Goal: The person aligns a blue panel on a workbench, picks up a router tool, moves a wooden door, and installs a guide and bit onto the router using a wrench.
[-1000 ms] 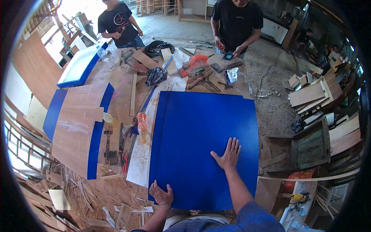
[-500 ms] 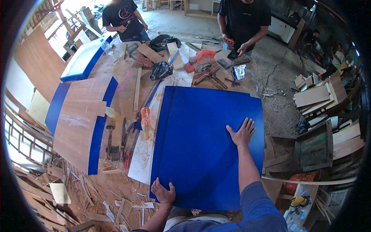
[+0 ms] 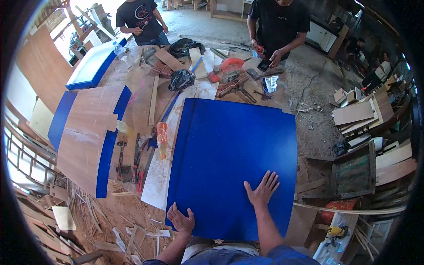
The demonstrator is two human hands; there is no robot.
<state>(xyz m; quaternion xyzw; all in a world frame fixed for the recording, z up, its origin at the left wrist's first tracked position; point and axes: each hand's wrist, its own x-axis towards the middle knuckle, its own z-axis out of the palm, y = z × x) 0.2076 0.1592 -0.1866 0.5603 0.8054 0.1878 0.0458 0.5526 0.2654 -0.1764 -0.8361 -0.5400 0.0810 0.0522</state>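
A large blue panel (image 3: 229,154) lies flat on the table in front of me. My right hand (image 3: 262,190) rests on its lower right area, fingers spread. Over the panel's near left corner lies my left hand (image 3: 181,219), fingers apart, holding nothing. Beside the panel's left edge, an orange-capped bottle (image 3: 162,141) stands on a whitish board (image 3: 155,181). A hammer (image 3: 121,159) and red-handled pliers (image 3: 140,176) are further left.
Wooden panels with blue edges (image 3: 84,132) lie at left. Behind the blue panel are a red circular saw (image 3: 230,67), black plastic bags (image 3: 182,79) and a clamp-like tool. Two people stand across the table. Wood scraps cover the floor, and a yellow tool (image 3: 335,232) sits at lower right.
My right hand has slid back toward me across the blue panel. My left hand stays near the near left corner. The person at the far right of the table has shifted slightly.
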